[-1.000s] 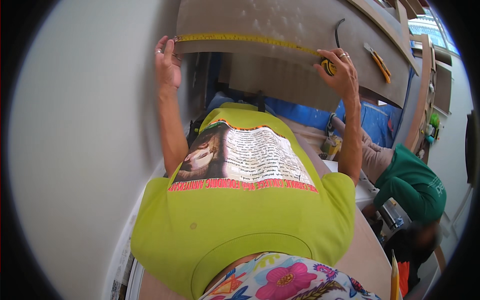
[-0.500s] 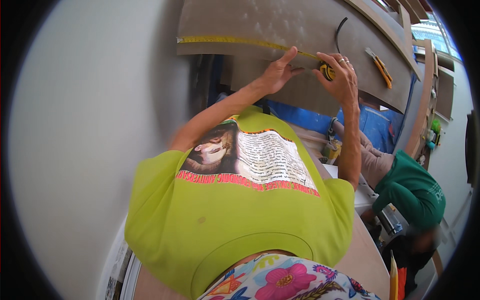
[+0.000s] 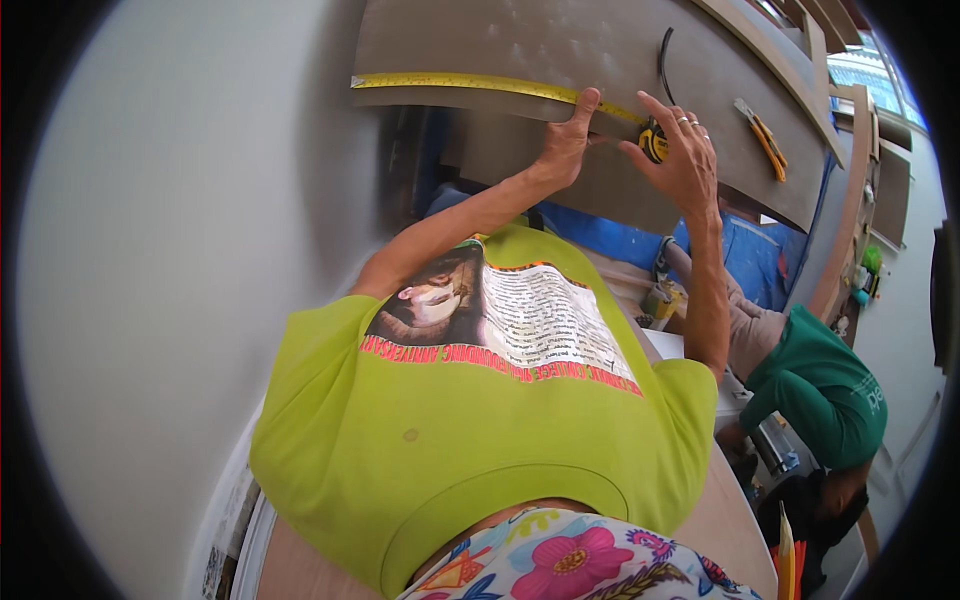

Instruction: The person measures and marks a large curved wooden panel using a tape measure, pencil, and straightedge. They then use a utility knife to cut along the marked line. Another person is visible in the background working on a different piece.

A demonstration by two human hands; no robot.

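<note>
A yellow tape measure blade [image 3: 460,82] lies extended along the near edge of a grey-brown sheet [image 3: 480,40]. Its end sits at the sheet's left corner. My left hand [image 3: 566,150] rests at the near edge, thumb up on the blade and fingers partly hidden at the edge, pinching there. Just to its right, my right hand [image 3: 685,160] holds the black and yellow tape measure case [image 3: 653,142]. Rings show on that hand's fingers. Beyond it on the sheet lie a thin curved black strip [image 3: 664,65] and an orange utility knife [image 3: 763,142].
A pale wall [image 3: 180,250] rises close on the left. A wooden strip [image 3: 775,65] borders the sheet at the right. Blue covering [image 3: 740,250] shows below the sheet. On the right, a person in a green shirt [image 3: 825,385] bends low near tools and boxes.
My left hand has shifted slightly, its thumb now more upright on the blade. My right hand still holds the case, fingers a little more raised. The person in green has moved slightly.
</note>
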